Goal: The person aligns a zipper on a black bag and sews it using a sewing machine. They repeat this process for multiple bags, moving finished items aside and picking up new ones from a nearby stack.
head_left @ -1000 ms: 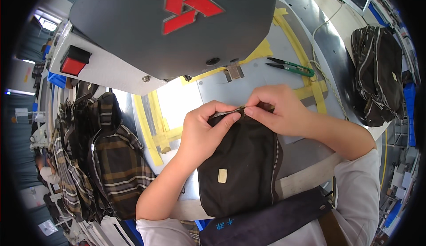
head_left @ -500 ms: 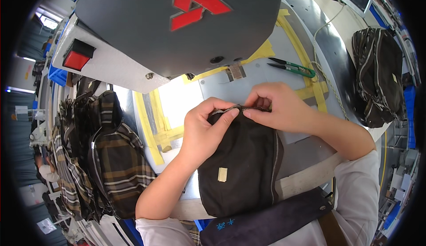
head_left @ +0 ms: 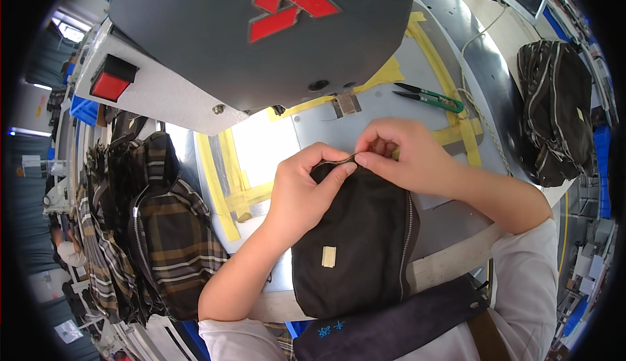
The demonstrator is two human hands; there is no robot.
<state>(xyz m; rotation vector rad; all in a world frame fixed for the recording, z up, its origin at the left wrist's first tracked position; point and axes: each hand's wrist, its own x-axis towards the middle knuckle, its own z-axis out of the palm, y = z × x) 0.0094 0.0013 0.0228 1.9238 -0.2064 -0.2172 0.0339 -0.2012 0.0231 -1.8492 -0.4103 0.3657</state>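
Observation:
A dark fabric bag (head_left: 355,231) lies over the front edge of the work plate, with a metal zipper (head_left: 408,244) along its right side and a small beige patch (head_left: 328,257) on its face. At its far edge, my left hand (head_left: 310,188) pinches the fabric between thumb and fingers. Close beside it, my right hand (head_left: 398,152) grips the same edge, its thumb and forefinger pressed together. The two thumbs nearly meet there, and the fingers hide part of the edge.
Just beyond my hands hangs a large grey machine head (head_left: 261,55) with a red switch (head_left: 112,81). Green-handled thread snips (head_left: 430,97) lie on the taped plate (head_left: 391,113). Plaid bags (head_left: 176,237) are stacked at left, dark bags (head_left: 554,113) at right.
Both thumbs have drawn closer together along the bag's far edge. That edge is now pressed into a flatter, thinner line, and the zipper teeth seen between the hands are now hidden.

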